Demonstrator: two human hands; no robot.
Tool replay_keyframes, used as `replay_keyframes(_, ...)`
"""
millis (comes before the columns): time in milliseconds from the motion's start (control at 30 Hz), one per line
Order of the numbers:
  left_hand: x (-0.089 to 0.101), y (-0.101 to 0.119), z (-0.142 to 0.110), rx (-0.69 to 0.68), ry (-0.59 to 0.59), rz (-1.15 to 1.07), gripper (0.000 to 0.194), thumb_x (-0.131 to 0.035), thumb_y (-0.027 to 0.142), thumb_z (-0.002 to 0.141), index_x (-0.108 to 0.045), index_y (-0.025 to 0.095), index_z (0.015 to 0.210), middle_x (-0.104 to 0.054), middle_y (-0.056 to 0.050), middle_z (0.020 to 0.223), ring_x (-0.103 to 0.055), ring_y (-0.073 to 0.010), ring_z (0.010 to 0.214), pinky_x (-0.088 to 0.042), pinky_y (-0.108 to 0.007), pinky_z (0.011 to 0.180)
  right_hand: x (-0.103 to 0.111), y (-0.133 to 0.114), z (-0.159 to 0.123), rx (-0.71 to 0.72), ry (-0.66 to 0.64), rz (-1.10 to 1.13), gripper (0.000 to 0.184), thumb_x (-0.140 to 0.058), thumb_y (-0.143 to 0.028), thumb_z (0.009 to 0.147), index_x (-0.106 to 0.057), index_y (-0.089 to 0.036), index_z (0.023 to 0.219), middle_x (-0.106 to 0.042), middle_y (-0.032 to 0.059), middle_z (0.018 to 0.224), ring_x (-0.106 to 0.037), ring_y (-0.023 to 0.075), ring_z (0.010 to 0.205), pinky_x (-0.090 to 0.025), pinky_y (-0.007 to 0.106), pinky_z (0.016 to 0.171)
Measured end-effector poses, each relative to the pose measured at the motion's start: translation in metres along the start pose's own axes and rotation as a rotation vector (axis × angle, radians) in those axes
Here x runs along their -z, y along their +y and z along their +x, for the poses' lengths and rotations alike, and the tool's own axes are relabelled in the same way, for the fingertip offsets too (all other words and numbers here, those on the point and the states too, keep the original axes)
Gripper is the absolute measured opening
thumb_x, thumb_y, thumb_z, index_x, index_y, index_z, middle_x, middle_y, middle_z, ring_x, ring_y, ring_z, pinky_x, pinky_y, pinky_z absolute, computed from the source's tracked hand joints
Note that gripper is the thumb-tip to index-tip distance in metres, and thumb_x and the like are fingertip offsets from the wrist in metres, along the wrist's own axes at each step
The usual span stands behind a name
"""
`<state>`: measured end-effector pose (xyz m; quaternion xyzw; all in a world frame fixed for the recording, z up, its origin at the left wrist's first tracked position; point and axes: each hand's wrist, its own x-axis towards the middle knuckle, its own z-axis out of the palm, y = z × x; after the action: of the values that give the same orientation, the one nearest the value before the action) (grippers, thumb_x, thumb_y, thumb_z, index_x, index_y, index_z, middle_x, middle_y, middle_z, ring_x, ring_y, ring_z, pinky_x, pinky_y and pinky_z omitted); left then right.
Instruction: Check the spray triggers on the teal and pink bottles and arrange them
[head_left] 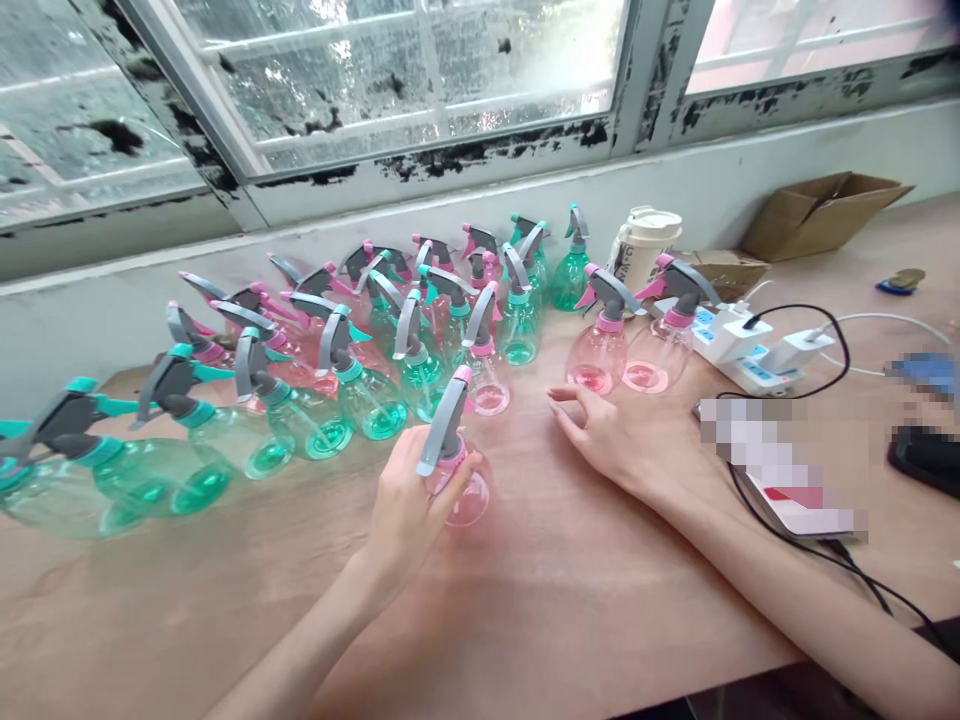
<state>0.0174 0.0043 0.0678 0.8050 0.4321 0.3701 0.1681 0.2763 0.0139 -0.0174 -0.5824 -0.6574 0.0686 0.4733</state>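
Note:
My left hand [409,495] is wrapped round a pink spray bottle [471,498] with a grey and pink trigger head, upright at the table's middle. Fingers apart, my right hand [592,430] rests on the tabletop and holds nothing. Just beyond it stand two more pink bottles, one nearer [598,350] and one to its right [660,350]. Several green spray bottles [373,400] stand in a slanting row to the left. Behind that row are several pink spray bottles [300,350], partly hidden by the green ones.
A white lidded cup [649,240] and an open cardboard box [825,215] stand along the window wall. On the right lie a power strip [750,360] with plugged-in chargers, a blurred phone-like device [780,480], black cables and a dark object [926,460]. The wooden table's [570,610] front edge is lower right.

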Motion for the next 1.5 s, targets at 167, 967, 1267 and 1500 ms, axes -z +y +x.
replay_keyframes(167,-0.014,0.014,0.02,-0.039,-0.113,-0.025,0.013,-0.065,0.033,0.089,-0.061,0.022,0.095,-0.067,-0.002,0.096,-0.065,-0.0199,0.088,-0.049,-0.03,0.075,0.0,0.01,0.008,-0.054,0.182,0.044,0.017,-0.053,-0.023,0.088,-0.057,-0.021,0.104,-0.072,0.009,0.096,-0.07,0.0252,0.092,-0.055,0.045,0.086)
replay_keyframes(967,-0.127,0.028,0.116,-0.161,0.063,-0.038,0.016,-0.065,0.024,0.089,-0.056,0.016,0.1,-0.064,-0.006,0.094,-0.063,-0.0234,0.09,-0.047,-0.035,0.083,0.027,0.024,0.029,-0.054,0.559,0.049,0.009,-0.047,-0.021,0.085,-0.054,-0.023,0.091,-0.065,0.0062,0.092,-0.064,0.0228,0.086,-0.053,0.039,0.076)
replay_keyframes(1267,-0.135,0.018,0.137,-0.133,0.106,-0.086,0.025,-0.065,0.025,0.089,-0.056,0.016,0.111,-0.065,-0.009,0.103,-0.063,-0.026,0.101,-0.047,-0.038,0.089,0.03,0.029,0.031,0.017,0.565,-0.087,0.021,-0.055,-0.021,0.085,-0.047,-0.024,0.104,-0.059,0.0115,0.113,-0.055,0.0279,0.114,-0.046,0.05,0.098)
replay_keyframes(1500,-0.128,0.023,0.126,-0.1,0.091,-0.165,0.055,-0.064,0.034,0.09,-0.038,0.017,0.135,-0.055,-0.017,0.131,-0.052,-0.0281,0.125,-0.042,-0.044,0.102,0.024,0.023,0.028,0.053,0.463,-0.177,0.042,-0.059,-0.023,0.085,-0.039,-0.022,0.123,-0.053,0.0169,0.129,-0.049,0.0311,0.126,-0.042,0.054,0.103)
